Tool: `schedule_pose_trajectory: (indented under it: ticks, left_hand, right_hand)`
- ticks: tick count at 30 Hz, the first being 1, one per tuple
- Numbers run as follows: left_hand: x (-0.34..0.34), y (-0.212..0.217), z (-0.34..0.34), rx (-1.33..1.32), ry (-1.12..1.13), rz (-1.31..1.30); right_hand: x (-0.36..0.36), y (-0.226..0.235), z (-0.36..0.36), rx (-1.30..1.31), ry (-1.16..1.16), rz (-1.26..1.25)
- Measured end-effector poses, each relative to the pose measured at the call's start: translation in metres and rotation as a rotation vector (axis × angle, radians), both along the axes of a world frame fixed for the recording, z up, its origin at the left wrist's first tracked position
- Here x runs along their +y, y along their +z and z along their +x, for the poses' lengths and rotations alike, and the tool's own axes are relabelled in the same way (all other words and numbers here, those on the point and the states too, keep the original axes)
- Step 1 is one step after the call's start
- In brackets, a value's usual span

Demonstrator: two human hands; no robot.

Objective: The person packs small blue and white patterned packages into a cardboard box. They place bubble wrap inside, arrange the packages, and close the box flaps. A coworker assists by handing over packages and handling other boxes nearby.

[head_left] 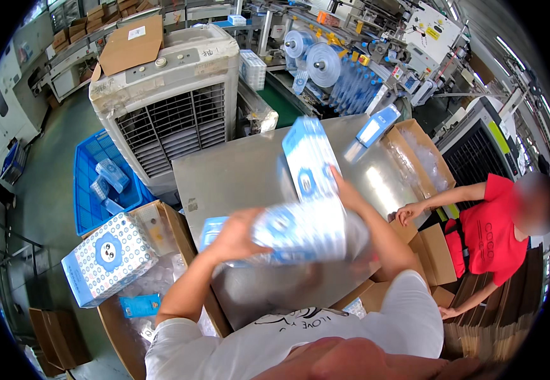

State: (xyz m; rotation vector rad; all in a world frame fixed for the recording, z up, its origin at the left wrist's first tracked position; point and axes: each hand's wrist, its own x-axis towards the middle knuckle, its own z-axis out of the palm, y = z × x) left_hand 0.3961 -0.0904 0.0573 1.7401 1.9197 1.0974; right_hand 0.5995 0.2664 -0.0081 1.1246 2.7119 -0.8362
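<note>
Steel table (237, 171), ctr frame: flat, dull sheen, mostly bare. White slatted cooler unit (174, 101) upper left, grimy plastic.

Cardboard carton (161, 221) lower left: open, clear liner, one patterned pack (107, 259) resting on rim, so filling looks early, more to load.

Blue crate (98, 183) left, few small packs in it.

Soft blue-white film-wrapped packs (306, 215) ctr, motion-blurred, lifted above table. L hand (237, 237) clenched on lower pack's left end; R hand (346, 190) pressed flat to upright pack.

Co-worker in red (490, 234) right, at flat cartons.
</note>
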Motion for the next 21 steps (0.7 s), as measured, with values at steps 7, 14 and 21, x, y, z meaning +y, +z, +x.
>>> schedule_pose_trajectory:
  ticks: [7, 14, 21]
  left_hand:
    - [0.035, -0.022, 0.004, -1.617, -0.007, 0.412]
    - [0.064, -0.010, 0.131, -1.944, -0.393, 0.186]
    - [0.094, -0.051, 0.317, -0.445, -0.815, -0.019]
  right_hand:
    - [-0.162, 0.033, 0.056, -0.001, 0.029, 0.214]
    - [-0.139, 0.074, 0.192, 0.665, -0.182, -0.114]
    - [-0.241, 0.210, 0.433, 0.641, -0.420, 0.810]
